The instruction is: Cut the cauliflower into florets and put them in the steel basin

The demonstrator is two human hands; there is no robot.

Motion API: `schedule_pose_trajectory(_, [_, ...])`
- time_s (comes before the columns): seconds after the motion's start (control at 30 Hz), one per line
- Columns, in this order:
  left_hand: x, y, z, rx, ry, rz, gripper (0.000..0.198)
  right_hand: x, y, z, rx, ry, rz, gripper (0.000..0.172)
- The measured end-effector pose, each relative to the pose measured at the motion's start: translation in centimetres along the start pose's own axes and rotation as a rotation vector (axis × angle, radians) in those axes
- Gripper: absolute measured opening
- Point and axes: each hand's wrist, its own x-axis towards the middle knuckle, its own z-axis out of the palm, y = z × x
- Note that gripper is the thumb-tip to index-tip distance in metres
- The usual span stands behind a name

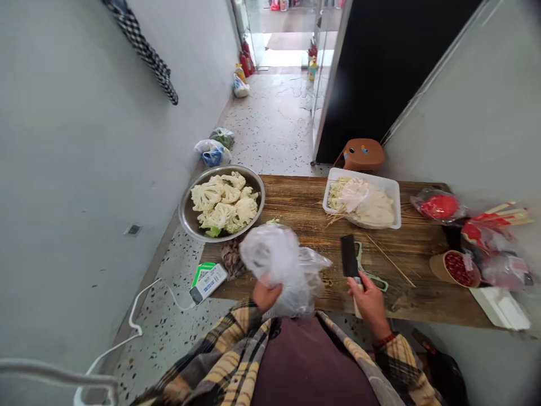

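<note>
My left hand (pixel 265 293) is closed on a crumpled clear plastic bag (pixel 276 254), blurred in places, at the table's front edge. In my right hand (pixel 372 304) is the handle of a small cleaver (pixel 349 256), its dark blade pointing away from me above the tabletop. Green-handled scissors (pixel 377 280) lie just beside and partly behind the cleaver. Cut cauliflower (pixel 224 206) fills a steel basin (pixel 184 211) at the table's left end. A brown, lumpy item (pixel 232 258) sits between basin and bag; its kind is unclear.
A white plastic tub (pixel 397 208) holds pale food under plastic film. Thin wooden skewers (pixel 391 260) lie on the wooden table (pixel 296 194). At right stand a paper bowl of red bits (pixel 459 269) and wrapped goods. A power bank (pixel 209 283) with a cable lies left.
</note>
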Motion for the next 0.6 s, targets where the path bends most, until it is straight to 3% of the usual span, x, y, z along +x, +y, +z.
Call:
schedule_pose_trajectory(0.07, [1.4, 1.4, 2.5, 0.092, -0.19, 0.166, 0.031, 0.1, 0.4, -0.4, -0.036, 0.013, 0.013, 0.081])
schedule_pose_trajectory(0.13, [3.0, 2.2, 4.8, 0.171, -0.327, 0.213, 0.028, -0.4, 0.8, -0.1, -0.078, -0.009, 0.003, 0.082])
schedule_pose_trajectory(0.2, [4.8, 2.5, 6.4, 0.184, -0.384, 0.23, 0.025, -1.0, 1.2, 0.9, -0.118, -0.024, 0.007, 0.083])
schedule_pose_trajectory(0.27, [6.5, 2.4, 6.7, 0.146, -0.405, 0.22, 0.043, -1.5, 1.8, 2.1, -0.146, -0.01, 0.037, 0.085])
schedule_pose_trajectory(0.33, [8.2, 1.9, 5.7, 0.052, -0.357, 0.16, 0.062, -1.7, 2.4, 3.1, -0.151, 0.016, 0.076, 0.087])
schedule_pose_trajectory(0.37, [9.1, 1.5, 4.8, 0.007, -0.284, 0.119, 0.063, -1.7, 2.8, 3.6, -0.145, 0.023, 0.094, 0.088])
schedule_pose_trajectory(0.43, [11.1, 0.6, 2.2, 0.024, -0.079, 0.063, 0.049, -1.5, 3.3, 4.4, -0.123, 0.021, 0.121, 0.091])
schedule_pose_trajectory(0.5, [13.2, -0.3, -0.5, 0.218, 0.104, 0.069, 0.035, -1.1, 3.7, 4.9, -0.105, 0.019, 0.135, 0.093])
schedule_pose_trajectory(0.6, [16.0, -1.5, -2.9, 0.36, 0.102, 0.081, 0.022, -0.7, 3.7, 5.4, -0.1, 0.038, 0.156, 0.092])
